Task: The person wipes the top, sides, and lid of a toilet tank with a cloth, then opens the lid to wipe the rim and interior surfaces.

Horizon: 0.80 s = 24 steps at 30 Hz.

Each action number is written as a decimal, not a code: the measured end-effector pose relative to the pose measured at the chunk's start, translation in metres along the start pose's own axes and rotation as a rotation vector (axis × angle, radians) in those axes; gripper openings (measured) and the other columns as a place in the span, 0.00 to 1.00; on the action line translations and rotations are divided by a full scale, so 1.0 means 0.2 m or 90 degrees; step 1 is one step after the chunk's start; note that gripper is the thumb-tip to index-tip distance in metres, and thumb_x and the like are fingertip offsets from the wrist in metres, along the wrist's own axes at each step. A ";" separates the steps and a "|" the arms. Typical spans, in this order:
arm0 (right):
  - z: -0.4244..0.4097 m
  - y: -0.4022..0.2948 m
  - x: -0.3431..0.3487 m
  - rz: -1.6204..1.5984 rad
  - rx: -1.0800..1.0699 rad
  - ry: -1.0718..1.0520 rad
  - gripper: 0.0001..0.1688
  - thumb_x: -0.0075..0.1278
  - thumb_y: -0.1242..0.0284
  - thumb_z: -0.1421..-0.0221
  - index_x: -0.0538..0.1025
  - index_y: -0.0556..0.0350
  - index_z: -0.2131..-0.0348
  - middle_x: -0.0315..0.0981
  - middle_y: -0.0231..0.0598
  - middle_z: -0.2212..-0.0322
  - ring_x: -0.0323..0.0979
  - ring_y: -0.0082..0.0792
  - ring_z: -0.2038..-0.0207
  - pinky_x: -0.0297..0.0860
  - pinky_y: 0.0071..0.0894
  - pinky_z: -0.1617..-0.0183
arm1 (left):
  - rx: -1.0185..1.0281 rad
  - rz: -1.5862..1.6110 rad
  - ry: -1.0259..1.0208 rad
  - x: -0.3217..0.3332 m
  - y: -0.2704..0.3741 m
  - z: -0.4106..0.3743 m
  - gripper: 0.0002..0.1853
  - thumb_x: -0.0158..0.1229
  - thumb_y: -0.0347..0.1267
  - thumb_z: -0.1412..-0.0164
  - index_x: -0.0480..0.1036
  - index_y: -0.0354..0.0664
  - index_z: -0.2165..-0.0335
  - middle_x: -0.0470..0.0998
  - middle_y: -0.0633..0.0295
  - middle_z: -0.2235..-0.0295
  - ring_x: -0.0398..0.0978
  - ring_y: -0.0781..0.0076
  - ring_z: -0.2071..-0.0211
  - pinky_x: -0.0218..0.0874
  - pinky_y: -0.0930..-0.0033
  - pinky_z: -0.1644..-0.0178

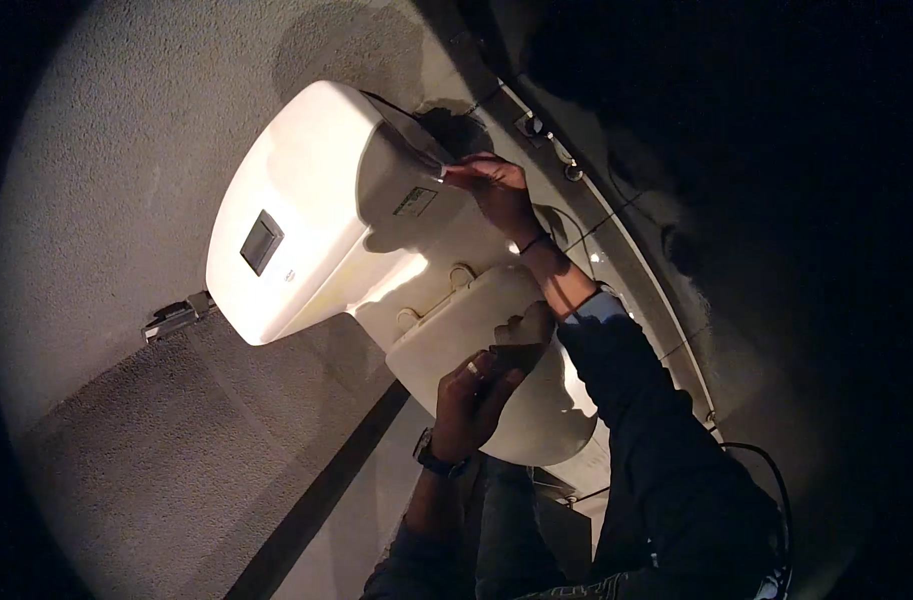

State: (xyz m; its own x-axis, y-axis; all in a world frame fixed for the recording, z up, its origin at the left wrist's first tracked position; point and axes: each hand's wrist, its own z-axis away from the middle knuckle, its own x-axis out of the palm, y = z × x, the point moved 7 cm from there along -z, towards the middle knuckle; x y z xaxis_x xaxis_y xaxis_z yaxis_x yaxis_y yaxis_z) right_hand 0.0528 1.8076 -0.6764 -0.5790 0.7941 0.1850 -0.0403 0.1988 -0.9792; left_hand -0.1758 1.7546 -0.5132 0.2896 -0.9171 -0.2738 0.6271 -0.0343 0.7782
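A white toilet cistern with a dark rectangular flush button fills the upper middle of the view. My right hand reaches to its shaded front face, near a small printed label. The fingertips are pinched beside a small pale spot; whether they hold something is unclear. Below the cistern, the toilet lid is down over the bowl. My left hand, with a ring and a wristwatch, hovers over or touches this lid, fingers curled. Shadow hides what may lie between its thumb and fingers.
A rough plaster wall rises behind the cistern. A metal wall fitting sticks out at the left. Pipe fittings run along the tiled edge on the right, near a thin hose. Deep shadow covers the far right.
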 end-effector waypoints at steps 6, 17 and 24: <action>-0.02 0.04 0.03 -0.099 0.123 -0.032 0.08 0.58 0.78 0.43 0.79 0.63 0.62 0.77 0.38 0.69 0.74 0.23 0.61 0.71 0.25 0.50 | 0.070 -0.024 0.008 -0.01 0.07 0.01 0.07 0.62 0.26 0.40 0.76 0.35 0.63 0.78 0.56 0.72 0.76 0.68 0.73 0.65 0.67 0.69; 0.00 0.01 0.03 -0.052 0.032 0.010 0.23 0.68 0.80 0.55 0.81 0.58 0.57 0.76 0.32 0.64 0.73 0.21 0.59 0.72 0.22 0.55 | 0.061 -0.013 0.020 -0.09 0.00 0.08 0.08 0.62 0.27 0.40 0.76 0.35 0.61 0.78 0.55 0.71 0.76 0.67 0.73 0.65 0.67 0.69; -0.03 -0.04 0.00 -0.034 0.133 -0.006 0.08 0.63 0.81 0.49 0.82 0.63 0.66 0.79 0.33 0.70 0.73 0.21 0.65 0.71 0.23 0.58 | 0.042 0.045 0.043 -0.11 -0.04 0.10 0.10 0.62 0.28 0.40 0.76 0.35 0.60 0.80 0.54 0.68 0.78 0.66 0.70 0.68 0.67 0.66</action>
State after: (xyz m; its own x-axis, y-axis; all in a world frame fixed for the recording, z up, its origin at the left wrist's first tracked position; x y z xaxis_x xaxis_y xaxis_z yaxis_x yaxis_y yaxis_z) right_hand 0.0589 1.8089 -0.6677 -0.5788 0.7801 0.2375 -0.2389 0.1163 -0.9641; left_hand -0.2012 1.7664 -0.5027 0.3810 -0.8895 -0.2521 0.5550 0.0019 0.8319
